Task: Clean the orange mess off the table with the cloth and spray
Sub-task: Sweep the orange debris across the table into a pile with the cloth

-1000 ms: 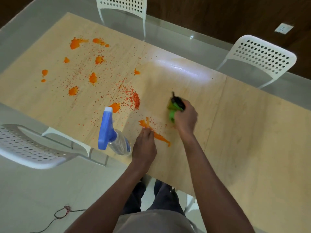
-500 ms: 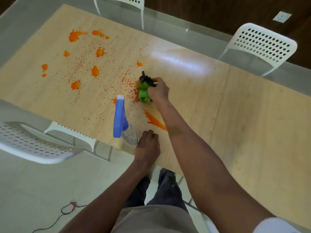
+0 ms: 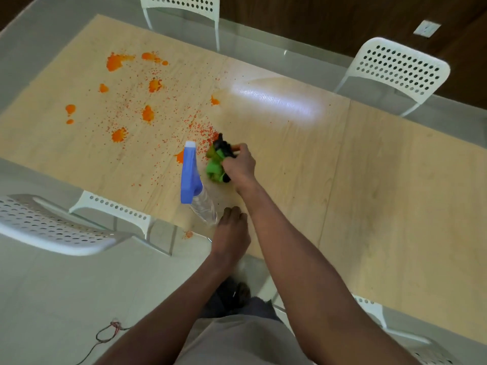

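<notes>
My right hand [image 3: 238,165] grips a bunched green and black cloth [image 3: 216,164] pressed on the light wooden table [image 3: 369,180], just right of the spray bottle. The clear spray bottle with a blue trigger head [image 3: 190,175] stands near the front edge. My left hand [image 3: 232,233] rests at the table's front edge beside the bottle's base, fingers curled; whether it touches the bottle I cannot tell. Orange blobs [image 3: 117,60] and fine orange-red specks [image 3: 205,133] cover the table's left half. One small orange smear [image 3: 188,234] lies on the glass rim at the front.
White perforated chairs stand at the far side [image 3: 181,3], the far right [image 3: 395,67], the near left [image 3: 47,227] and the near right [image 3: 374,309]. A thin cable [image 3: 105,335] lies on the floor at the lower left.
My right hand swept the cloth from right of the orange streak up to the speck pile, then back toward me. The orange streak near the front edge is gone. My left hand stayed by the bottle.
</notes>
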